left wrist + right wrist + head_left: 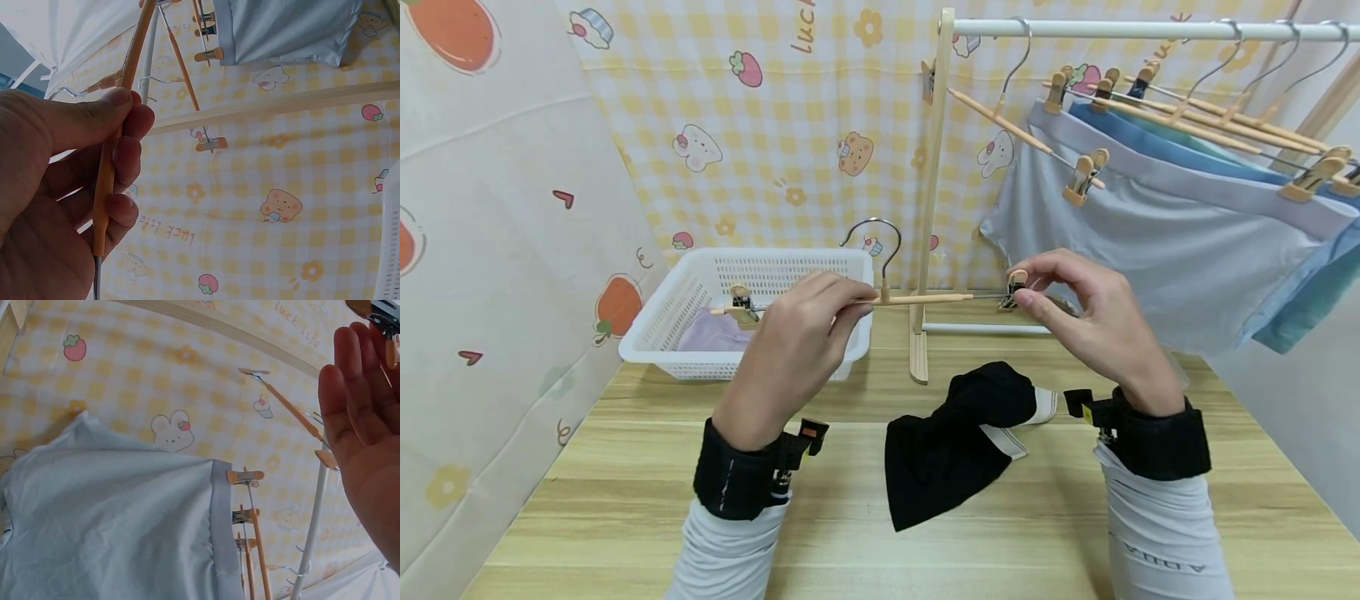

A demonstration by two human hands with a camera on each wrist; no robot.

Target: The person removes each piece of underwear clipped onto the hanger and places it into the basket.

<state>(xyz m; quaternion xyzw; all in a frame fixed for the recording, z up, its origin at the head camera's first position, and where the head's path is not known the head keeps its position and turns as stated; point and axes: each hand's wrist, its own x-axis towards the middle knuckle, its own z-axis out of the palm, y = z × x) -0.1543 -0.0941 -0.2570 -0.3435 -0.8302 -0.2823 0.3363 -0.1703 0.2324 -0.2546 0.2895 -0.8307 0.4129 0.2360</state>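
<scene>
Item: wooden clip hanger (917, 297), mid-frame above the table (625, 517). We judge it light, stiff, thin (clips sprung). Our left hand (797, 329) grips the bar; our right hand (1093, 312) pinches the right-end clip (1017, 287).

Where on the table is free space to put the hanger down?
Bare wood lies in front of the white basket, left of the black garment, and right of it toward the table edge. The middle, by the rack post, is crowded.

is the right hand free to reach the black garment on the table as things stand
Probably not at once: the right hand pinches the hanger's clip. The black garment lies uncovered just below it.
</scene>
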